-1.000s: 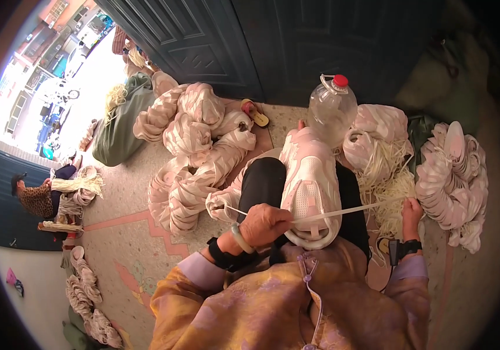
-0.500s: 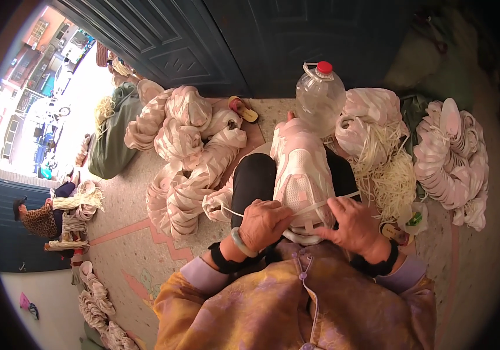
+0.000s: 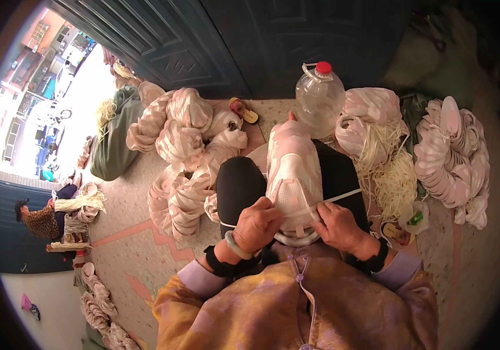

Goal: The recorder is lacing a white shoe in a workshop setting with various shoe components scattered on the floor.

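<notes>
A pink and white sneaker upper [image 3: 292, 166] lies between my knees, its heel opening toward my body. Across its throat runs a narrow, flat white shoelace [image 3: 343, 196], whose free end sticks out past my right hand. My left hand [image 3: 254, 226], with a pale bangle at its wrist, is closed in a pinch on the lace at the upper's left side. My right hand [image 3: 343, 226] pinches the lace on the right side, its fingertips against the upper. The exact grip under the fingertips is partly hidden.
Bundles of sneaker uppers [image 3: 183, 146] lie on the left floor, more [image 3: 451, 157] at right. Loose laces [image 3: 393, 181] hang beside a clear jug [image 3: 320, 96] with a red cap. Sandals [image 3: 243, 111], a green sack [image 3: 116, 143] and another seated person [image 3: 43, 220] also show.
The upper and my knees have shifted a little left. My right hand has gone from spread fingers to a pinch, moving slightly left; more lace shows beyond it on the right.
</notes>
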Available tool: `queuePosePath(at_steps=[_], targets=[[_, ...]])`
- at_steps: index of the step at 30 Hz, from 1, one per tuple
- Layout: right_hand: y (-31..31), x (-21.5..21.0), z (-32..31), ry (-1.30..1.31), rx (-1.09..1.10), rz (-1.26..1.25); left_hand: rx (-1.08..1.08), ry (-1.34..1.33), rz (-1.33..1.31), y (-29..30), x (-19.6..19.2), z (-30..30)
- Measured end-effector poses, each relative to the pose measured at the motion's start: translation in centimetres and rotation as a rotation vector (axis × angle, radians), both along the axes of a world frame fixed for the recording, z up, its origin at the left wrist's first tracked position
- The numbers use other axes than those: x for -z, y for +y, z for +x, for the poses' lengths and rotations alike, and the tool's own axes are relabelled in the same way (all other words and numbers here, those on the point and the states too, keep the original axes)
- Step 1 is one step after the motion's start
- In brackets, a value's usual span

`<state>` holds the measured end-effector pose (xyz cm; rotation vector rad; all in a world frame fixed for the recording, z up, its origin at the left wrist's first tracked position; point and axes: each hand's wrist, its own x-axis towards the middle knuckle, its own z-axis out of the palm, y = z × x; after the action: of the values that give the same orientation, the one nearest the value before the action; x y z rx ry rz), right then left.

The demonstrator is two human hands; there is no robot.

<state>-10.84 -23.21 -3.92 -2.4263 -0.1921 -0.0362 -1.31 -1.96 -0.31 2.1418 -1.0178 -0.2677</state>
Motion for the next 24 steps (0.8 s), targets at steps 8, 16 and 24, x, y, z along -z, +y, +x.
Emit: queuePosePath(at_steps=[8,16,24], targets=[[-2.3,2.6,0.1,-0.113,0.011,0.118,-0.035,0.037,-0.112,-2.6,0.3,-0.8],[-4.4,4.8,0.9,-0.041,0.011,0.274,0.117,-0.029,-0.018,-5.4,0.1,0.2],[-4.4,4.4,-0.4,-0.015,0.071,0.314,0.207,-0.046,0.029,-6.2,0.1,0.9]])
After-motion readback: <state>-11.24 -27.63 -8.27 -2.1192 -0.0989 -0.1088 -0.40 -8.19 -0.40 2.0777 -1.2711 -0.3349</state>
